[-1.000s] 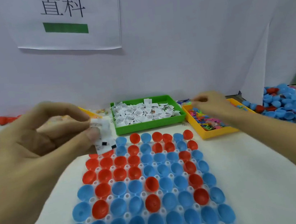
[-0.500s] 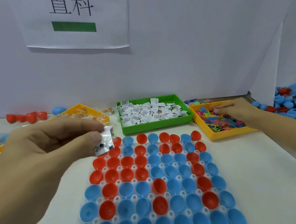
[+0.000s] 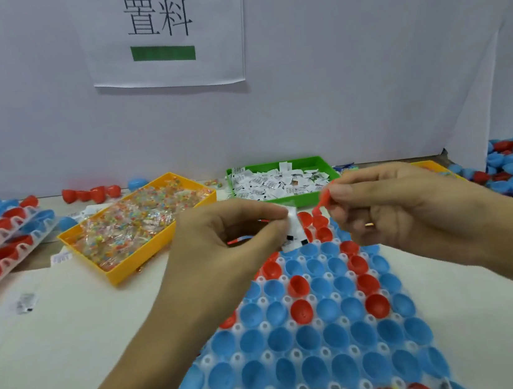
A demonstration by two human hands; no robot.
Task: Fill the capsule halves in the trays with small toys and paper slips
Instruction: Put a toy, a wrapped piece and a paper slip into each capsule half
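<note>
Two raised hands, left hand pinching paper slip, right hand pinching red toy

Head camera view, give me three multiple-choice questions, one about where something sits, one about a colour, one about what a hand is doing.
1. Where is the green bin of paper slips?
A. right of the yellow bin of wrapped toys
B. on the stacked trays
C. in front of the capsule tray

2. What colour is the small toy in the right hand?
A. green
B. red
C. white

3. What is the left hand doing?
A. lying flat on the table
B. hanging idle
C. pinching a folded paper slip

Answers: A, the green bin stands at the yellow bin's right; B, the piece between the fingertips is red; C, thumb and finger close on the white slip above the capsule tray.
</note>
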